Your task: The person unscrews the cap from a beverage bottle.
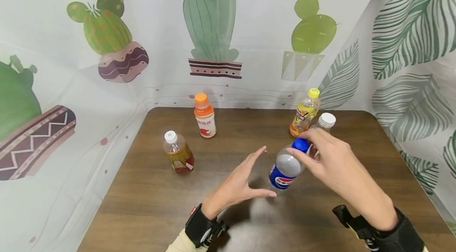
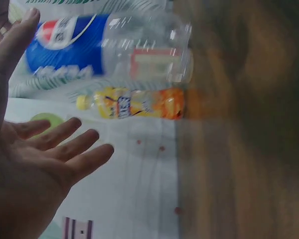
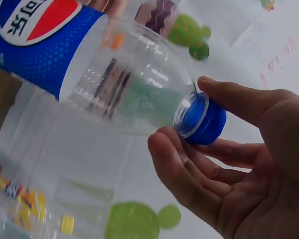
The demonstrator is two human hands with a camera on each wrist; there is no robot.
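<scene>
Pepsi bottle (image 1: 287, 167) pinched by its blue cap (image 1: 300, 144) in the right hand (image 1: 331, 161), the left hand (image 1: 236, 186) spread wide and holding nothing just beside it. On the tabletop (image 1: 156, 212), past the right hand, stand a clear bottle (image 1: 325, 121) and a yellow-capped bottle (image 1: 304, 115); left of the left hand, an amber bottle (image 1: 180, 155); farther beyond, an orange-capped bottle (image 1: 205, 119).

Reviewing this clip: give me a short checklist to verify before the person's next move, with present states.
1. Right hand gripping the blue cap: ok, pinched between thumb and fingers.
2. Blue cap on the neck of the Pepsi bottle: ok.
3. Left hand gripping the Pepsi bottle: not ok, its fingers are spread beside it.
4. Pepsi bottle's base resting on the table: cannot tell.
5. Right hand clear of the white-capped bottle: cannot tell, they overlap in the head view.
</scene>
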